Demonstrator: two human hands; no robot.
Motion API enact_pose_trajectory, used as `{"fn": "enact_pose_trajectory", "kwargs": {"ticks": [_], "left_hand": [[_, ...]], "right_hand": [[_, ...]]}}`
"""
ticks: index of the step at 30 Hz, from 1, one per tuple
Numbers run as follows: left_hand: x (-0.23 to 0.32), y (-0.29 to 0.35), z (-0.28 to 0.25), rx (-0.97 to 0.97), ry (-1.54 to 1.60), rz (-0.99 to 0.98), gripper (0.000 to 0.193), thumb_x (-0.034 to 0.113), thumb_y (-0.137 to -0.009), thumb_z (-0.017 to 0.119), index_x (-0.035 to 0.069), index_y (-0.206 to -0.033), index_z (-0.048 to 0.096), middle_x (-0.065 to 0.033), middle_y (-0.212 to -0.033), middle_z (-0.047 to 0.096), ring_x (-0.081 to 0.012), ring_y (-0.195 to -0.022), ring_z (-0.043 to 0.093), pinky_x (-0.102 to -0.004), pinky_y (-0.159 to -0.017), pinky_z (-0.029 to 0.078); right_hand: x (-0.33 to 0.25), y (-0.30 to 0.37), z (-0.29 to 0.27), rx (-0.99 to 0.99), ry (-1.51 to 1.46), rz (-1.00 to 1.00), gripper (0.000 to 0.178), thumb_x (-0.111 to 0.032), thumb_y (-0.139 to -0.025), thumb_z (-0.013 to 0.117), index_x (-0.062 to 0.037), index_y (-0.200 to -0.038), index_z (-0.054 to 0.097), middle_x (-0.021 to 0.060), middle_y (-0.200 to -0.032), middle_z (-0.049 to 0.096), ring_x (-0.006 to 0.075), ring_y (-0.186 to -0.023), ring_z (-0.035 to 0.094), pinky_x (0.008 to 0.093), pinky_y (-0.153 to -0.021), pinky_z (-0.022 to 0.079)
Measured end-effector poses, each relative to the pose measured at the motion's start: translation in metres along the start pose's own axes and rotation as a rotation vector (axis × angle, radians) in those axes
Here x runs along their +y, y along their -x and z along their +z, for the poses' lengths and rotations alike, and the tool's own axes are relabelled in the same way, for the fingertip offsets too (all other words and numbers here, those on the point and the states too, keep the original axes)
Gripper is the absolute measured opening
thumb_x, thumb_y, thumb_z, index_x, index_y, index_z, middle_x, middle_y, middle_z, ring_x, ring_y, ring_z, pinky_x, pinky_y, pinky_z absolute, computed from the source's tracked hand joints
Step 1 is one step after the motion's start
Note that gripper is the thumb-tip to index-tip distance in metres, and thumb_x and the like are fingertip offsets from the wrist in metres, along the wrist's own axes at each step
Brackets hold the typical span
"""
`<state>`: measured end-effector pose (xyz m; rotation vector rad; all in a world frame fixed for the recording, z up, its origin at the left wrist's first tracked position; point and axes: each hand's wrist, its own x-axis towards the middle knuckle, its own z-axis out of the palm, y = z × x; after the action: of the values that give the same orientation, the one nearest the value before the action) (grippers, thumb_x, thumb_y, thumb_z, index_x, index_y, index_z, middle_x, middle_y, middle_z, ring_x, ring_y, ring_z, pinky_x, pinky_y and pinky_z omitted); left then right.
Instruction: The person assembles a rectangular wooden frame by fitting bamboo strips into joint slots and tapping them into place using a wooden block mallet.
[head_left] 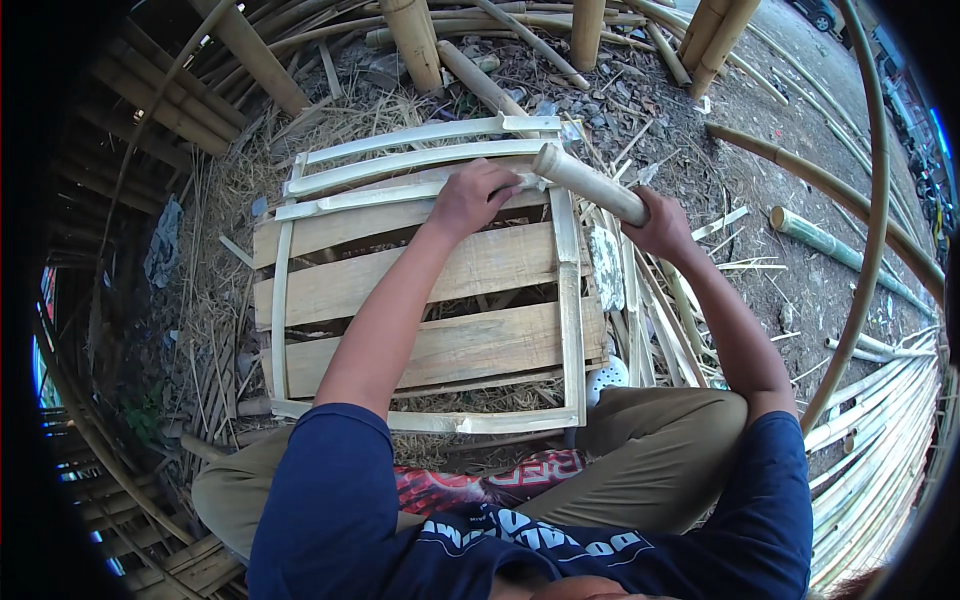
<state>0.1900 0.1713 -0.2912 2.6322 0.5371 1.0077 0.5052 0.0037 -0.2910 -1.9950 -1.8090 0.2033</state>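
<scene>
A rectangular frame of pale split-bamboo strips (572, 300) lies over a low platform of wooden planks (460, 265) in front of me. My left hand (472, 197) is closed, its fingers at the right part of a bamboo strip (345, 203) near the frame's far right corner. Whether a small piece is also pinched there is hidden. Wrapped around the near end of a short, thick bamboo piece (590, 184) is my right hand (660, 224). That piece slants up to the left, its far end over the corner beside my left fingers. Two more strips (420, 160) run across farther away.
Thick bamboo posts (412, 45) stand at the back. Long poles (870, 260) lie or curve along the right, with a heap of split strips (870, 450) at lower right. Shavings (235, 300) litter the ground. My crossed legs (660, 455) border the frame's near side.
</scene>
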Motion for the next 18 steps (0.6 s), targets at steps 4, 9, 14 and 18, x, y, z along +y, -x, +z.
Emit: {"fn": "enact_pose_trajectory", "kwargs": {"ticks": [4, 9, 14, 18], "left_hand": [[-0.002, 0.000, 0.004, -0.005, -0.013, -0.004, 0.017, 0.015, -0.088, 0.078, 0.007, -0.103, 0.077, -0.0086, -0.098, 0.076, -0.0294, -0.089, 0.068, -0.0404, -0.082, 0.056], [-0.004, 0.004, 0.002, 0.032, 0.021, 0.000, 0.014, 0.019, -0.088, 0.077, 0.008, -0.097, 0.076, -0.0080, -0.096, 0.075, -0.0295, -0.089, 0.069, -0.0408, -0.079, 0.057], [-0.001, -0.002, 0.005, 0.028, 0.018, 0.023, 0.013, 0.016, -0.087, 0.078, 0.008, -0.097, 0.077, -0.0076, -0.097, 0.076, -0.0293, -0.089, 0.069, -0.0405, -0.080, 0.058], [-0.002, 0.003, 0.006, 0.023, 0.034, 0.018, 0.015, 0.012, -0.087, 0.078, 0.007, -0.101, 0.079, -0.0087, -0.100, 0.077, -0.0289, -0.091, 0.070, -0.0402, -0.081, 0.057]], "right_hand": [[0.003, -0.003, -0.003, 0.023, 0.016, -0.039, 0.044, -0.029, -0.074, 0.081, -0.0072, -0.109, 0.067, 0.0177, -0.085, 0.074, 0.0386, -0.078, 0.073, 0.0483, -0.076, 0.058], [-0.032, -0.005, -0.035, 0.265, -0.136, -0.124, 0.038, -0.024, -0.077, 0.081, -0.0051, -0.106, 0.065, 0.0186, -0.084, 0.073, 0.0372, -0.076, 0.074, 0.0456, -0.071, 0.058], [-0.029, 0.001, -0.026, 0.281, -0.195, -0.080, 0.032, -0.018, -0.079, 0.078, -0.0031, -0.104, 0.065, 0.0173, -0.079, 0.072, 0.0329, -0.071, 0.075, 0.0430, -0.066, 0.058], [-0.007, 0.006, -0.017, 0.038, 0.094, 0.102, 0.039, -0.026, -0.077, 0.076, -0.0038, -0.108, 0.064, 0.0225, -0.081, 0.072, 0.0424, -0.077, 0.072, 0.0524, -0.073, 0.057]]}}
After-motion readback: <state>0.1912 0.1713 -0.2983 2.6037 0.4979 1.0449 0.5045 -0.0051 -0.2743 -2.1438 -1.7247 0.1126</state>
